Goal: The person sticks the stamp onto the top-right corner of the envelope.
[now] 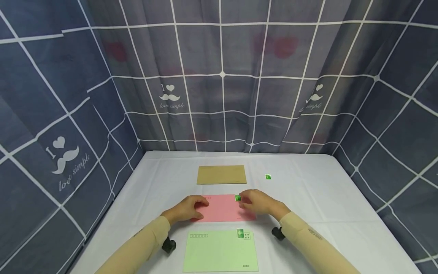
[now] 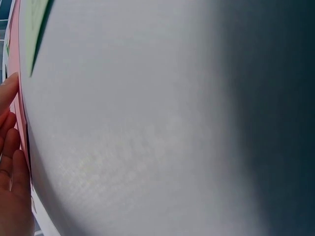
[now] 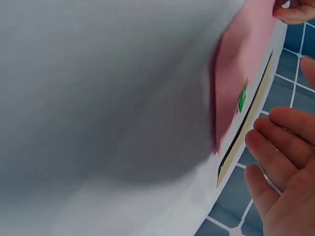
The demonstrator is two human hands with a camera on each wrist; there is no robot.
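A pink envelope (image 1: 219, 213) lies flat on the white table. My left hand (image 1: 186, 208) rests at its left edge, thumb and fingers spread apart on the paper. A green stamp (image 1: 238, 198) sits at the envelope's top right corner. Over that corner hovers my right hand (image 1: 258, 201), fingertips beside the stamp. In the right wrist view the fingers (image 3: 280, 132) look extended, with nothing between them. Nearer to me lies a light green envelope (image 1: 219, 253) with another green stamp (image 1: 240, 233) at its upper right.
Beyond the pink envelope lies a brown envelope (image 1: 221, 175), with a loose green stamp (image 1: 268, 177) to its right. White cloth covers the table (image 1: 308, 190). Dark grid-patterned curtains (image 1: 239, 95) hang behind it and at both sides.
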